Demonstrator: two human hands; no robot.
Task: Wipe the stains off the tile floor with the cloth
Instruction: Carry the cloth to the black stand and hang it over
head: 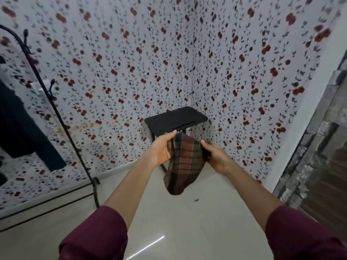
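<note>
I hold the cloth (183,162) up in the air with both hands, above the floor (187,231) and in front of the small black counter (176,119) in the corner. My left hand (162,149) pinches its top left edge; my right hand (214,156) is curled round the right edge. I think it wants bunching into a firm pad before I crouch, then going down onto the dark speck (196,200) just below it, pressing flat and rubbing.

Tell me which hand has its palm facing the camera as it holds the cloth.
The left hand: its open palm shows, thumb on top of the striped cloth. The right hand shows its back instead.
</note>
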